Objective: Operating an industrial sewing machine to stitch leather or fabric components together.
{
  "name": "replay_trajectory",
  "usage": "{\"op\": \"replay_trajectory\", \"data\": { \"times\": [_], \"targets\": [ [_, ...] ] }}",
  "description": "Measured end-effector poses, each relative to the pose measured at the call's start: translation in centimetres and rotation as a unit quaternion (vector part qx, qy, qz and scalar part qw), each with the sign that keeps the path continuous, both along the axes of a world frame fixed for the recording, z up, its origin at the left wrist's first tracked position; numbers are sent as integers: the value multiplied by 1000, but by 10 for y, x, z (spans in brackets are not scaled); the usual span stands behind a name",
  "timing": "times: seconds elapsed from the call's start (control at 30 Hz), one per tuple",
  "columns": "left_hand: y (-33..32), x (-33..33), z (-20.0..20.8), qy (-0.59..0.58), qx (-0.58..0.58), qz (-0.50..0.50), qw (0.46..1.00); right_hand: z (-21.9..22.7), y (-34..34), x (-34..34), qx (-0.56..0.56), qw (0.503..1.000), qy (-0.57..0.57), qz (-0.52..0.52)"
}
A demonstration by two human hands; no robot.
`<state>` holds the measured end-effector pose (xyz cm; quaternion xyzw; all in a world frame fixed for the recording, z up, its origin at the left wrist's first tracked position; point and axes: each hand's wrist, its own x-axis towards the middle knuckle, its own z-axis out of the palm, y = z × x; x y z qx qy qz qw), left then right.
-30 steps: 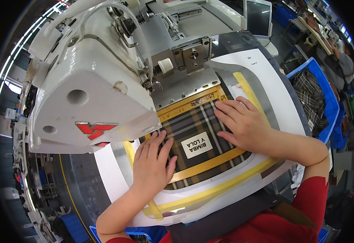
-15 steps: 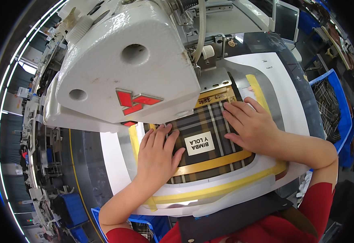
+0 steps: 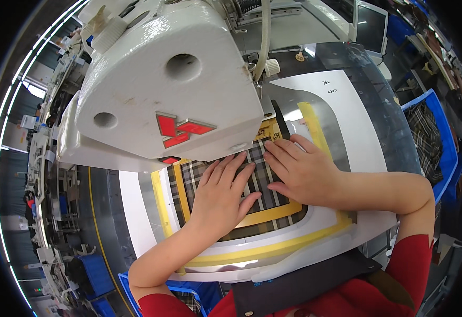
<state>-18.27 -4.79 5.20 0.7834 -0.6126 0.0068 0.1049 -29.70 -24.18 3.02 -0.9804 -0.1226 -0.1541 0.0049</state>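
Note:
Under the sewing machine head (image 3: 130, 90) lies a piece of plaid cloth (image 3: 265, 196), dark with grey, tan and white stripes. A yellow frame (image 3: 270, 214) borders the cloth on a white template sheet (image 3: 365, 153) edged with yellow tape. My left hand (image 3: 221, 193) lies over the middle of the cloth, fingers stretched apart and pointing away. With its fingers spread, my right hand (image 3: 306, 171) rests on the right part of the cloth and frame. Neither hand grips anything. The pale label on the cloth is almost wholly covered by my left hand. The machine head hides the frame's far left part.
A blue crate (image 3: 445, 164) of plaid cloth stands at the right, and another blue crate (image 3: 186, 293) sits below the table's near edge. A screen (image 3: 372, 29) stands at the far right. The dark tabletop (image 3: 400, 127) extends beyond the template.
The template with the framed cloth has shifted left, and my right hand moved left with it. My left hand has slid right over the label. The metal plate behind the frame is out of sight.

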Motion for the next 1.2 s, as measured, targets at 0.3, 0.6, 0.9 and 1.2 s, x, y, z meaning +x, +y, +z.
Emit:
{"op": "replay_trajectory", "data": {
  "times": [0.3, 0.6, 0.9, 1.2],
  "targets": [
    [-15, -11, -1, -7, -5, 21, 1000, 3, -8, -3, 27, 999, 9, 28],
    [-25, -9, -4, 46, -24, 40, 998, -1, -20, -4, 64, 996, 3, 58],
    [-22, -3, -15, 76, -53, -29, 995, -5, -6, -56, 45, 986, -20, 159],
    [-24, -5, -9, 12, -15, -46, 999, -15, 0, -55, 87, 984, -46, 149]
  ]
}}
